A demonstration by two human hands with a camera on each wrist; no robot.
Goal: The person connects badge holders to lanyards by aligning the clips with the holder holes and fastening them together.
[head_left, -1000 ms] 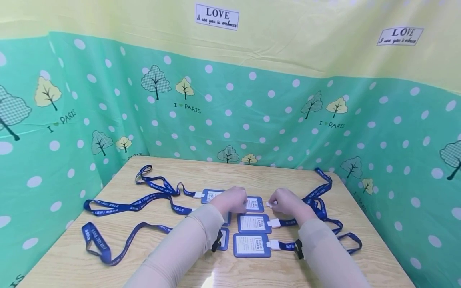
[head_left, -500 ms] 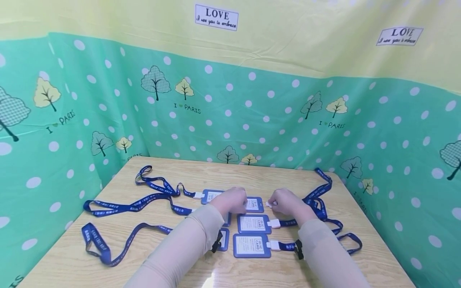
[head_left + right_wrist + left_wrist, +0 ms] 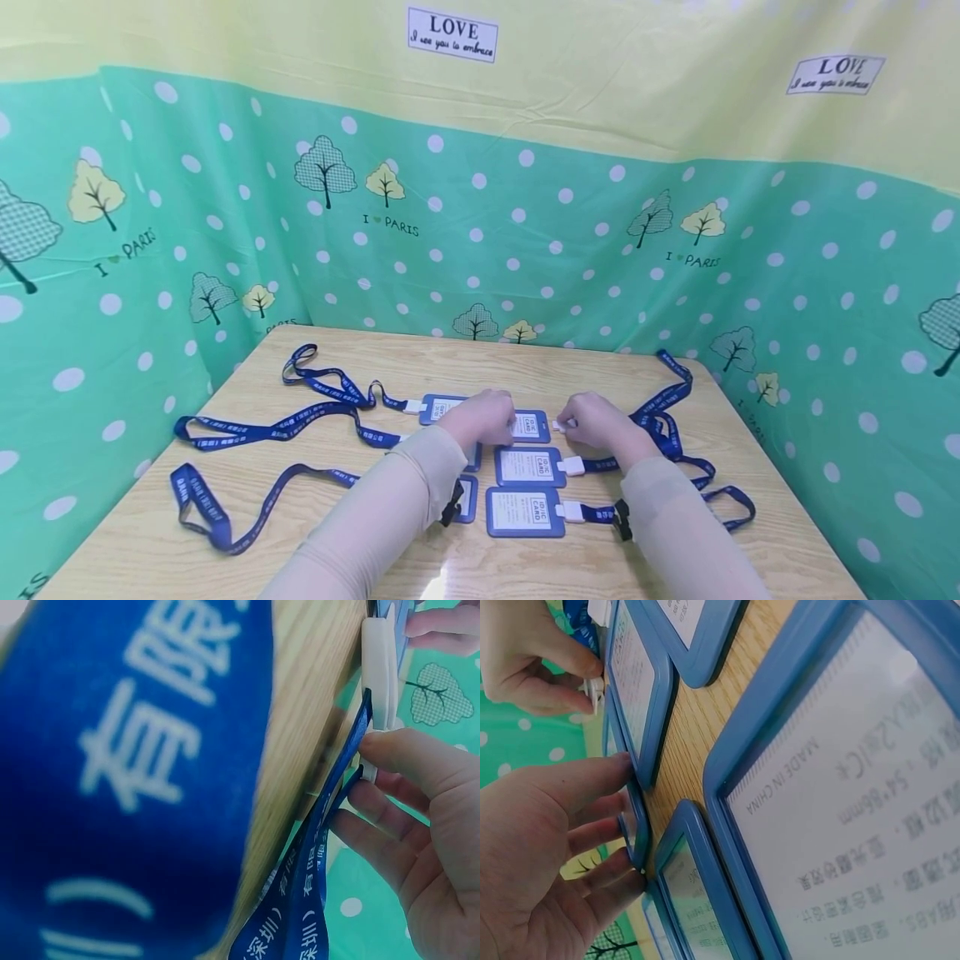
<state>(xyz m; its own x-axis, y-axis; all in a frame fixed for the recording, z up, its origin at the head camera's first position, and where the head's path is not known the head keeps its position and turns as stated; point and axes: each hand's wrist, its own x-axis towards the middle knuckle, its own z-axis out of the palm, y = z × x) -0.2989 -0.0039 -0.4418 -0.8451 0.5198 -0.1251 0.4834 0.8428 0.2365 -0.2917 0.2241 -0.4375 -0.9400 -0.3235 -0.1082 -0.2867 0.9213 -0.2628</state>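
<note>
My left hand grips the far blue-framed ID badge holder of the right column by its left part. In the left wrist view, the thumb and fingertips meet that badge holder's edge. Opposite it, my right hand pinches a small white lanyard clip between thumb and fingers; a gap shows between clip and badge holder in the head view. Most of this clip is hidden by the fingers in the right wrist view. Its blue lanyard trails off behind the right hand.
Nearer in that column lie two badge holders, a middle one and a front one, with clips attached. The left column's far badge holder shows beside my left arm, which partly covers the others. Blue lanyards spread across the wooden table.
</note>
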